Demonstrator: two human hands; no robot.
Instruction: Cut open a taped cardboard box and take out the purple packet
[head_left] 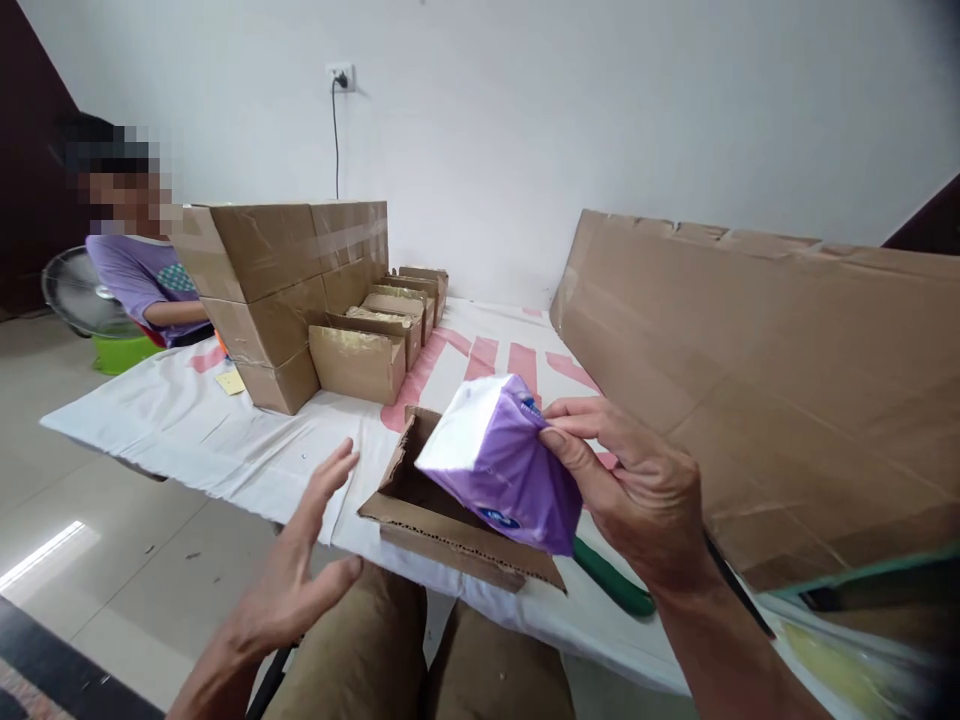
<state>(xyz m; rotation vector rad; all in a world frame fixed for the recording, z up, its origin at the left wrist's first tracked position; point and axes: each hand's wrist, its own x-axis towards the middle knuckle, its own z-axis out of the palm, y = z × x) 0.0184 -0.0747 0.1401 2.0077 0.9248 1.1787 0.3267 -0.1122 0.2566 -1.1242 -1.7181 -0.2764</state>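
Observation:
My right hand (pixel 637 490) grips a purple and white soft pack of tissues (pixel 502 462) by its right end, holding it tilted over a small open cardboard box (pixel 420 515) at the table's near edge. My left hand (pixel 304 560) hovers open, fingers spread, just left of that box and touching nothing. A green-handled tool (pixel 611 585) lies on the table under my right wrist.
A row of small filled cardboard boxes (pixel 360 362) runs back along the white table cloth (pixel 187 420). Large taped cartons (pixel 277 290) stand to their left. A big flat cardboard sheet (pixel 787 380) leans at right. Another person (pixel 142 270) sits behind the cartons, near a fan (pixel 75 295).

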